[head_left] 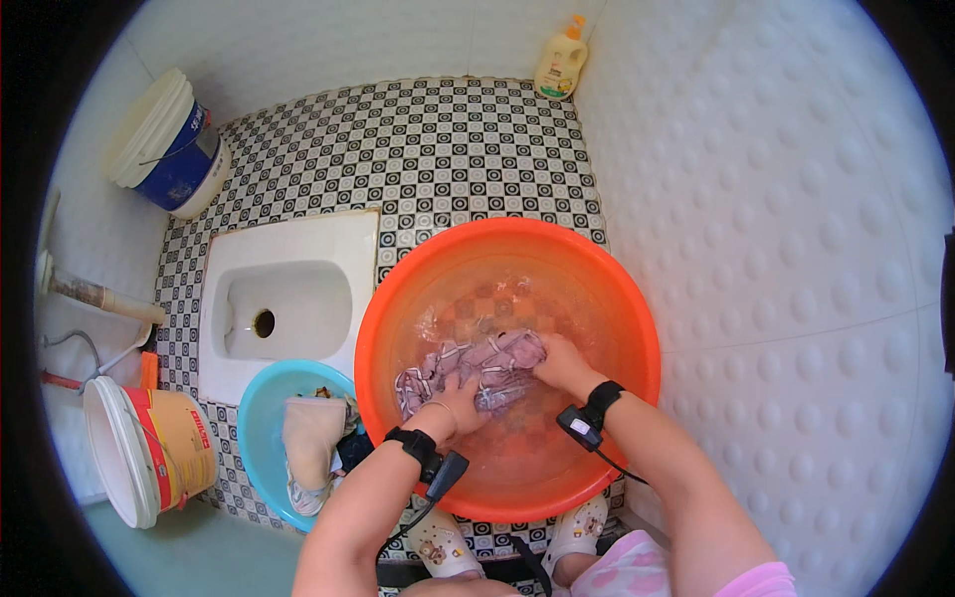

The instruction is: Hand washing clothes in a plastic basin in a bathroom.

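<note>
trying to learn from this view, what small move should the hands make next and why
I'd probably draw the right end of the bunched pinkish cloth toward the left hand and rub it there. The right hand seems to grip that end, the left rests on the cloth's near side, and it lies in water in the orange basin, so both hands look well placed.

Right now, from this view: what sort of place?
Likely a washroom: a squat toilet set in a patterned tile floor, and a water-filled orange basin with cloth in it.
</note>
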Motion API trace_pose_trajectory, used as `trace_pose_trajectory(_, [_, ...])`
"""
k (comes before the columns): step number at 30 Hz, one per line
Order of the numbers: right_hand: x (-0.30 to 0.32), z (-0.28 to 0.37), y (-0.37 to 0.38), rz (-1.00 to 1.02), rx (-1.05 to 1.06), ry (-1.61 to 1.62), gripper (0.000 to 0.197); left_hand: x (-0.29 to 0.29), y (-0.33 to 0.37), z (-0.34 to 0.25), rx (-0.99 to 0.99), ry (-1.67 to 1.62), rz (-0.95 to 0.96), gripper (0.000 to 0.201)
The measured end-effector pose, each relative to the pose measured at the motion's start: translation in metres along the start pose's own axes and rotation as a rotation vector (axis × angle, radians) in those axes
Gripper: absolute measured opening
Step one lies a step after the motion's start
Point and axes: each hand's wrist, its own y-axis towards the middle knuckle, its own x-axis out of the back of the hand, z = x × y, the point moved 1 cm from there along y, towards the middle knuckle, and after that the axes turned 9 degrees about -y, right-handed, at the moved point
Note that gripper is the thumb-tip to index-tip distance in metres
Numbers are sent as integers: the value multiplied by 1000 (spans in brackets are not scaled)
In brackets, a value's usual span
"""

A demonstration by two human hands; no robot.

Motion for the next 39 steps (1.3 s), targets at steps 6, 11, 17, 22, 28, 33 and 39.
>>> trace_pose_trajectory(6, [111, 97, -35, -161, 388, 314, 25, 30, -40, -37, -423, -174, -698, 110])
trace_pose_trajectory(11, [202, 165, -76, -244, 547, 911, 31, 58, -42, -73, -885, -733, -681, 103])
trace_pose_trajectory(17, [245, 187, -86, -411, 466, 1096, 31, 65, -37, -62, -748, -896, -579, 55])
trace_pose_trajectory(22, [191, 96, -39, -371, 32, 505, 30, 41, -31, -9, -143, -366, -570, 36])
trace_pose_trajectory(28, [91, 27, -37, -228, -66, 128, 55, 6, -28, -15, 37, 150, -645, 37])
trace_pose_trajectory(33, [28, 39, -46, 257, 108, -519, 67, -20, -14, -6, -15, 102, -388, 34])
trace_pose_trajectory(39, [3, 19, -46, 637, 69, -291, 62, -36, -25, 0, 50, 286, -130, 41])
